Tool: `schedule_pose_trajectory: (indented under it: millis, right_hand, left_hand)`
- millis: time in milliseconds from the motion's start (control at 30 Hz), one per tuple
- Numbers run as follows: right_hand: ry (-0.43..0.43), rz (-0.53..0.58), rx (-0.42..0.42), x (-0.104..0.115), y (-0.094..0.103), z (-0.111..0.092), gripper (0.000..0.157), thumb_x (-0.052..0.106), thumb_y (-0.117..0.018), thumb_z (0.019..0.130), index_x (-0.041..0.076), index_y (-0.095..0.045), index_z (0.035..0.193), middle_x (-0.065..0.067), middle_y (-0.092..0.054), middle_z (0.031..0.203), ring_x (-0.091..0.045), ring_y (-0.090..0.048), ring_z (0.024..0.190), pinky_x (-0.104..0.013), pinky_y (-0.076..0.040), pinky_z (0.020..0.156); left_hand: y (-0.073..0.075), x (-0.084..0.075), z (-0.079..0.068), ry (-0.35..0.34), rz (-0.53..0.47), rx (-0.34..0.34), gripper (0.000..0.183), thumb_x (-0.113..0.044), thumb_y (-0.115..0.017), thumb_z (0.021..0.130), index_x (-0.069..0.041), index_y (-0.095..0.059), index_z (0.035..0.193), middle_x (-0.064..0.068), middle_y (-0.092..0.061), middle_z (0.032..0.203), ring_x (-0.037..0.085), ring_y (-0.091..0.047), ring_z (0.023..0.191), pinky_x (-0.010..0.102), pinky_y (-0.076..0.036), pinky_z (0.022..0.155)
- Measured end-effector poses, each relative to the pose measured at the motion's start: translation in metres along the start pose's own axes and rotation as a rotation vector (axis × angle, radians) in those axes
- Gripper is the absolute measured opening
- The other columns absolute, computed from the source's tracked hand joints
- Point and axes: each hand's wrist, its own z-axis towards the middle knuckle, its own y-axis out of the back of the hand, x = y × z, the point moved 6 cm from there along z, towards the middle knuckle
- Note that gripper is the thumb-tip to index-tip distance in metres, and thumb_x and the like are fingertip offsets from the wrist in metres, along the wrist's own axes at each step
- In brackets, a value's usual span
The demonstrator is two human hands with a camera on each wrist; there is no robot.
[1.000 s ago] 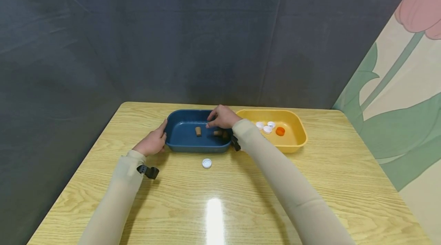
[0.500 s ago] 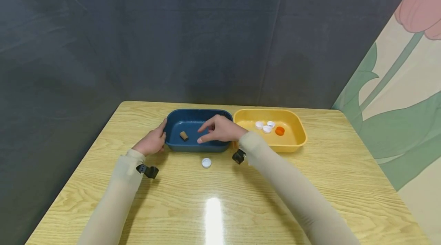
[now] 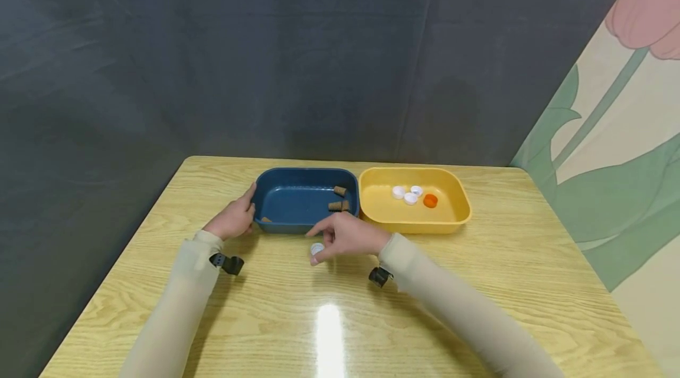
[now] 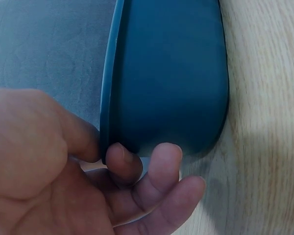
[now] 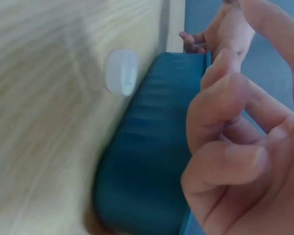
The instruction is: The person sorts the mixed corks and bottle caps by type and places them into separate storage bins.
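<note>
My left hand grips the left end of a dark blue plastic bin, thumb at its rim and fingers against the outer wall in the left wrist view. Brown corks lie at the bin's right end, and part of another cork shows in the front left corner. In front of the bin, a white bottle cap lies on the table. Thumb and forefinger spread, my right hand hovers by this cap and holds nothing. The right wrist view shows the cap apart from the fingers.
A yellow bin stands against the blue bin's right side. In it lie several white caps and an orange cap. Behind the wooden table hangs a dark cloth.
My right hand has come out of the blue bin towards me, to the white cap. One cork has rolled from the bin's middle to its front left corner. The left hand stays put.
</note>
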Motion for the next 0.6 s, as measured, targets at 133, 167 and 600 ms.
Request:
schedule_pose_trajectory:
  millis: [133, 167, 600]
  right_hand:
    - [-0.012, -0.052, 0.006, -0.004, -0.007, -0.003, 0.061, 0.039, -0.083, 0.082, 0.007, -0.067, 0.131, 0.006, -0.057, 0.059, -0.006, -0.043, 0.050, -0.023, -0.040, 0.054]
    - [-0.018, -0.066, 0.006, -0.006, -0.009, -0.003, 0.061, 0.038, -0.083, 0.082, 0.007, -0.066, 0.132, 0.007, -0.055, 0.058, -0.006, -0.043, 0.049, -0.023, -0.040, 0.054]
    - [-0.045, -0.118, -0.055, -0.028, -0.022, -0.001, 0.060, 0.033, -0.085, 0.081, 0.009, -0.065, 0.133, 0.008, -0.053, 0.061, -0.005, -0.046, 0.054, -0.022, -0.039, 0.056]
  left_hand:
    - [0.000, 0.000, 0.001, 0.002, -0.001, -0.006, 0.060, -0.009, -0.025, 0.108, 0.000, 0.007, 0.159, 0.008, -0.049, 0.066, 0.026, -0.057, 0.058, 0.033, -0.045, 0.062]
    - [0.000, 0.001, 0.001, 0.001, 0.000, -0.007, 0.060, -0.009, -0.025, 0.108, 0.000, 0.006, 0.159, 0.008, -0.049, 0.068, 0.026, -0.057, 0.059, 0.033, -0.046, 0.062]
    - [0.000, 0.001, 0.001, 0.006, 0.001, -0.011, 0.060, -0.009, -0.025, 0.108, 0.000, 0.006, 0.159, 0.013, -0.053, 0.073, 0.027, -0.058, 0.060, 0.033, -0.045, 0.061]
